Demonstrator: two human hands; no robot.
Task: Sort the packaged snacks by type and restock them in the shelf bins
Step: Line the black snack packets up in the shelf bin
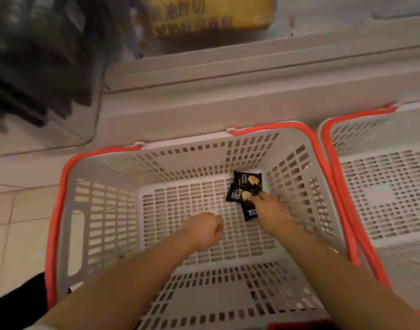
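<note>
Snacks: three black packets lie at your basket's far right corner.
Right hand: fingers curl onto the nearest packet.
Left hand: your fist, holding nothing.

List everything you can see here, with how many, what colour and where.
snack packets: about three, black, far right corner of the basket floor
basket: one, white with orange rim, centre
second basket: one, white with orange rim, right
shelf unit: one, white, behind the baskets
yellow package: one, blurred, on the shelf
floor tiles: pale, left
left hand: fingers curled, holding nothing, over the basket floor
right hand: on the packets
</note>
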